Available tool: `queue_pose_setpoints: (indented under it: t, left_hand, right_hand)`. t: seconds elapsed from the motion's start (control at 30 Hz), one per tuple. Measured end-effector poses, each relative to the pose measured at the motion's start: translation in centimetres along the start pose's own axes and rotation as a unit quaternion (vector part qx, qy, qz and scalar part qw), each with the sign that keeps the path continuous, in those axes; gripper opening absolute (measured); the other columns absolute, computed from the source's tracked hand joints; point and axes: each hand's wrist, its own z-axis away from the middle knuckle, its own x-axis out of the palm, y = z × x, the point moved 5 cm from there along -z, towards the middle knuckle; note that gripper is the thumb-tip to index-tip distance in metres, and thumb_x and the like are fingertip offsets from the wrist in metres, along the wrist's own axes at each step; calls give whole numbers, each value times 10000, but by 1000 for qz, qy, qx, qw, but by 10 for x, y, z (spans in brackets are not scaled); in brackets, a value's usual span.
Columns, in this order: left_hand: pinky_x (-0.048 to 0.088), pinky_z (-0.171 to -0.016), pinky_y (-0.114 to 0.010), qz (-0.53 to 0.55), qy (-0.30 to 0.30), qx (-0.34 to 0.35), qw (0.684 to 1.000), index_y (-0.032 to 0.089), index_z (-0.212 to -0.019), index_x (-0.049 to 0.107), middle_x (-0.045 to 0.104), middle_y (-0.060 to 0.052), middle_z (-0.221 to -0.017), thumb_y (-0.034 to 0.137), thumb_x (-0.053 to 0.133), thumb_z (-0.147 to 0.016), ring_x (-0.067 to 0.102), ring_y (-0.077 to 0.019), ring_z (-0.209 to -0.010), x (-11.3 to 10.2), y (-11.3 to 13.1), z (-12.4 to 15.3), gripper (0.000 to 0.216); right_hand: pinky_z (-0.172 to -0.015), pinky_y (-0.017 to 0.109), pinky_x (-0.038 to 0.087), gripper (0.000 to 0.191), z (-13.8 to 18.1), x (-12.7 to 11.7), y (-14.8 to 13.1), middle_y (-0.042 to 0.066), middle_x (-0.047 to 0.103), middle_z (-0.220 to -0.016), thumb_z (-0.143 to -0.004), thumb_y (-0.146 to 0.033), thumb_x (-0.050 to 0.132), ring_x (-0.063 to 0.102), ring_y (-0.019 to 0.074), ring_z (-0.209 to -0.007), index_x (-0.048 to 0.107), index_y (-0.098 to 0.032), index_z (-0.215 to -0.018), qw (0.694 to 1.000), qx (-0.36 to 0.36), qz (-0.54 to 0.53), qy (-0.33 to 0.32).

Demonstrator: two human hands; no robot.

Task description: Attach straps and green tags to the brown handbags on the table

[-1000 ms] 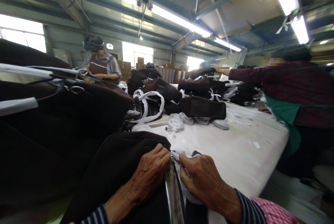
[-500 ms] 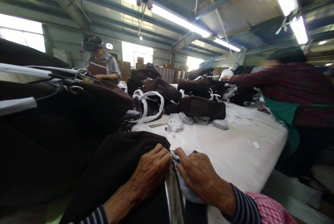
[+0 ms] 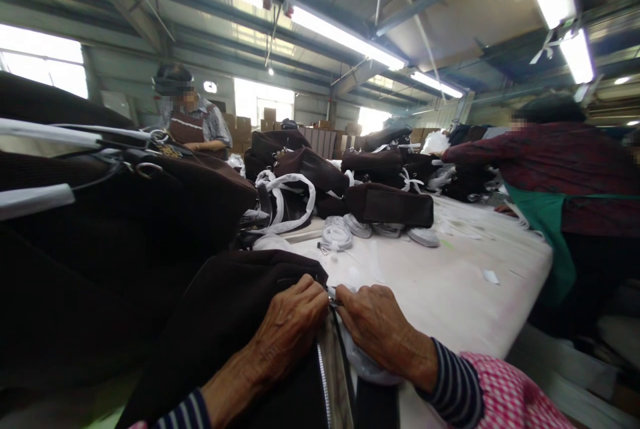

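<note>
My left hand [image 3: 287, 326] presses down on a dark brown bag [image 3: 225, 322] at the near edge of the white table [image 3: 450, 296], fingers curled over the bag's top edge beside its zipper [image 3: 324, 382]. My right hand [image 3: 383, 332] meets it from the right, pinching the small metal zipper pull [image 3: 333, 297] at the end of the zip. A bit of clear plastic wrap [image 3: 363, 366] lies under my right wrist.
A tall pile of dark bags [image 3: 125, 216] fills the left. More brown bags [image 3: 390, 206] and coiled white straps [image 3: 336, 237] lie mid-table. One person [image 3: 193, 119] works at the far left; another in a green apron [image 3: 565, 176] leans in from the right.
My right hand has slid left and back toward my left hand, closing on the zipper end. The person on the right has drawn the outstretched arm back a little.
</note>
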Motion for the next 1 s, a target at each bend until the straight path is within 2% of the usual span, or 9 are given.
queue_pose_setpoints:
  t: [0.1, 0.27, 0.4, 0.5, 0.63, 0.73, 0.9, 0.93, 1.0]
  left_hand:
    - [426, -632, -275, -6, -2, -10, 1000, 192, -799, 517, 594, -13, -832, 69, 455, -1005, 514, -186, -803, 0, 0, 0, 248]
    - [439, -646, -285, 2, -8, -16, 1000, 185, -797, 529, 595, -17, -834, 73, 453, -1009, 522, -191, -811, 0, -1, -1, 251]
    - [489, -753, -291, 51, -17, -18, 998, 180, -895, 583, 633, -31, -962, 100, 475, -1027, 536, -204, -947, -1, -1, -1, 188]
    - [494, -789, -298, 74, -27, -26, 997, 184, -908, 592, 635, -35, -1004, 119, 512, -1022, 526, -213, -998, 0, -3, 1, 153]
    - [480, -788, -306, 82, -32, -28, 996, 191, -914, 594, 631, -35, -1031, 127, 526, -1016, 516, -217, -1004, 3, -6, 2, 138]
    - [467, -786, -305, 88, -34, -42, 995, 203, -950, 616, 629, -32, -1034, 130, 538, -1009, 512, -220, -1019, 3, -8, 1, 121]
    - [441, -759, -288, 146, -31, -55, 987, 220, -976, 643, 664, -8, -1000, 131, 527, -1008, 531, -203, -964, -2, -7, -1, 149]
    - [438, -757, -287, 158, -30, -59, 985, 218, -967, 646, 665, -5, -974, 130, 525, -1008, 534, -200, -941, -2, -7, 0, 155]
    - [434, -763, -291, 167, -30, -66, 983, 209, -952, 652, 661, -7, -938, 125, 528, -1000, 540, -197, -908, -2, -7, 1, 158]
  right_hand:
    - [-647, 334, 285, 131, 4, -4, 5, 54, 709, -791, -1003, -236, 505, 659, 220, -724, 634, -216, -1023, 999, 18, -31, 9]
    - [-697, 304, 318, 147, 5, -16, 16, 4, 690, -788, -1000, -275, 525, 637, 194, -771, 667, -242, -1020, 987, 39, -154, 15]
    - [-714, 293, 328, 153, -4, -14, 18, 2, 678, -778, -967, -268, 558, 604, 181, -766, 700, -230, -1010, 979, 38, -201, 17]
    - [-688, 275, 335, 132, -14, -10, 19, -1, 652, -737, -925, -244, 588, 567, 163, -722, 714, -203, -932, 960, 40, -275, 28]
    - [-615, 246, 329, 96, -23, -13, 18, -32, 563, -637, -843, -183, 600, 496, 126, -625, 682, -171, -794, 913, 13, -406, 35]
    - [-551, 231, 292, 81, -26, -14, 18, -49, 495, -589, -804, -168, 607, 420, 101, -568, 641, -162, -730, 877, -7, -481, 16]
    - [-403, 204, 209, 175, -29, -2, 17, -101, 394, -468, -843, -330, 650, 297, 65, -395, 623, -162, -808, 745, -4, -662, -85]
    - [-390, 200, 215, 200, -29, -1, 17, -104, 398, -454, -843, -351, 665, 306, 64, -380, 627, -156, -817, 731, -7, -676, -92]
    - [-382, 191, 238, 230, -29, -2, 17, -98, 426, -439, -841, -366, 686, 337, 62, -370, 641, -143, -815, 724, -19, -683, -93]
